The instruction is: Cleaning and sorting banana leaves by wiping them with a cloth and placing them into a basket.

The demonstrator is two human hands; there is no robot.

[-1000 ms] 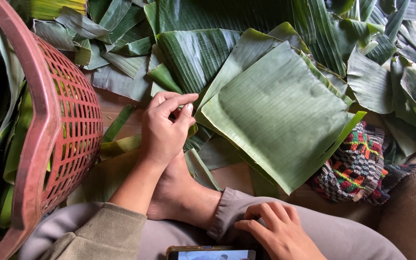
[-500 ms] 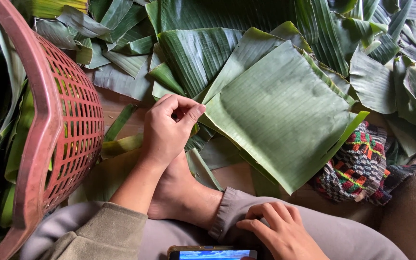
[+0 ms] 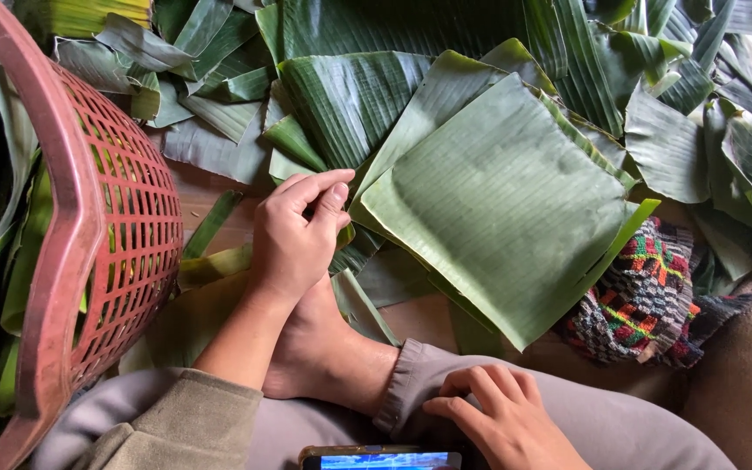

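Banana-leaf stack lies squared (pale side up); your left hand pinches its corner, your right hand rests spread beside the phone.

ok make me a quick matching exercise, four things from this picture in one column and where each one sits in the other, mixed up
Things:
1. basket
2. stack of cut leaves
3. woven cloth
4. phone

Places:
A. bottom edge of the view, beside the right hand
B. far left, with leaves inside it
C. middle of the floor, its corner at the fingertips of the left hand
D. right of the stack, partly under its lower corner

Pairs: 1-B, 2-C, 3-D, 4-A
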